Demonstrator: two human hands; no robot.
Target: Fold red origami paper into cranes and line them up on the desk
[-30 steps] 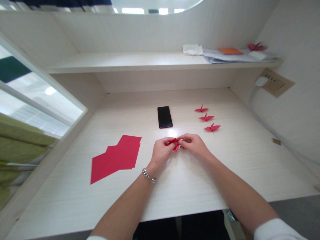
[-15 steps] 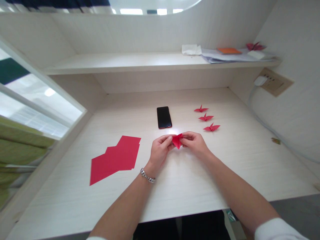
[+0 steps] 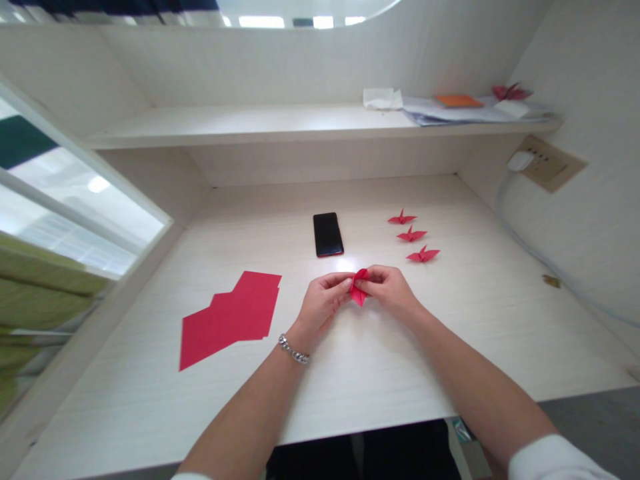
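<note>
Between my two hands is a small folded piece of red paper (image 3: 359, 293), its lower tip pointing toward me. My left hand (image 3: 324, 301) pinches its left side with thumb and fingers; a silver chain bracelet (image 3: 294, 349) circles that wrist. On the other side my right hand (image 3: 391, 288) grips the paper, thumb laid across the front. Fingers cover part of the folds. Beyond my right hand, three red paper cranes (image 3: 423, 255) stand in a row. Overlapping red paper sheets (image 3: 235, 313) lie flat to the left.
A black phone (image 3: 328, 235) lies behind my hands. Over the desk (image 3: 240, 400) runs a shelf (image 3: 250, 127) bearing papers, an orange pad (image 3: 457, 101) and a red folded paper piece (image 3: 511, 92). A charger (image 3: 521, 161) sits in the right wall socket, its cable (image 3: 530, 250) trailing down.
The folded paper has turned and looks narrower, with its tip slightly lower and farther right. My right thumb now lies across it, and my left fingers have shifted a little.
</note>
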